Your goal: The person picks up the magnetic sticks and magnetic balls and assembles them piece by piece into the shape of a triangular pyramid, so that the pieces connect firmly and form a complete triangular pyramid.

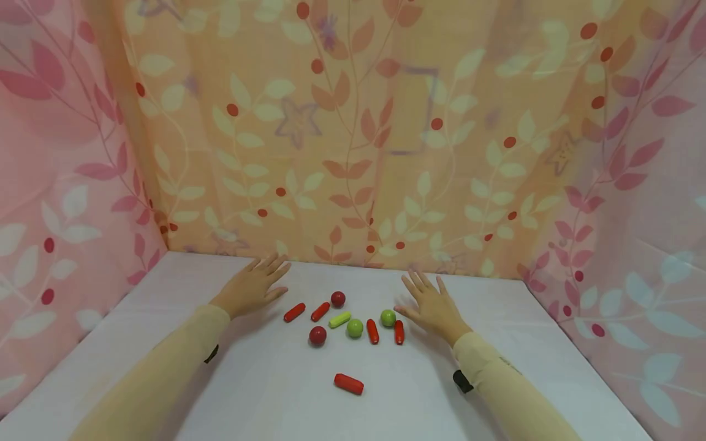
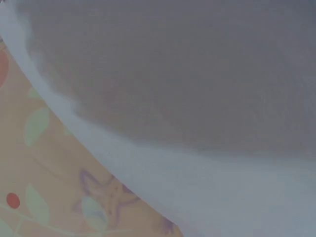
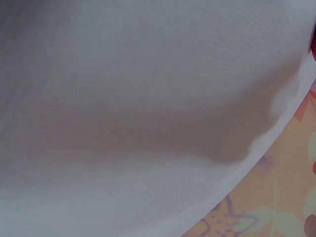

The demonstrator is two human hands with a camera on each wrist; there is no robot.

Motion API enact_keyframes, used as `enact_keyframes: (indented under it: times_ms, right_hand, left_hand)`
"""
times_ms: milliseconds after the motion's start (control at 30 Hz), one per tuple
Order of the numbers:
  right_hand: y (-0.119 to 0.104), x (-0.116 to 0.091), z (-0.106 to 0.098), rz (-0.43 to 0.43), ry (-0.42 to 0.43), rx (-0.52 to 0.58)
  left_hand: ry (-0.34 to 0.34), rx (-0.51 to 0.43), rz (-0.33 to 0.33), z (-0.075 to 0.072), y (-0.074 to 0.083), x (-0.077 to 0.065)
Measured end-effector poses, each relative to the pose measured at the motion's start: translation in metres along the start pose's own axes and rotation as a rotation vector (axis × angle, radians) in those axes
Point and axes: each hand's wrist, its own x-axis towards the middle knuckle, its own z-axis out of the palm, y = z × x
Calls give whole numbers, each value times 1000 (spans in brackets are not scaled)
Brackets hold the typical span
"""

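My left hand point(image 1: 252, 286) is spread with straight fingers at the left of the table, holding nothing. Nearest to it lies a red sausage-shaped piece point(image 1: 295, 312). My right hand point(image 1: 432, 306) is likewise spread on the other side, its thumb close to a green ball-like fruit point(image 1: 388, 318) and a red stick-like piece point(image 1: 399, 332). Between the hands are another red piece point(image 1: 320, 312), a yellow-green stick point(image 1: 339, 320), a second green fruit point(image 1: 355, 328) and a red piece point(image 1: 372, 331). Both wrist views show only the hands' shadows on the white cloth.
Two dark red round fruits point(image 1: 317, 335) sit within the group. A thicker red piece point(image 1: 349, 384) lies alone nearer the front of the white table point(image 1: 265, 392). Leaf-patterned curtains point(image 1: 353, 135) close off the back and both sides.
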Motion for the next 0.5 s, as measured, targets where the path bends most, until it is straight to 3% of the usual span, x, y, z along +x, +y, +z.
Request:
enact_keyframes:
  times_ms: [500]
  right_hand:
    - [-7,-5,1,-46,16,9]
  left_hand:
    - [-2,4,37,-2,10,-5]
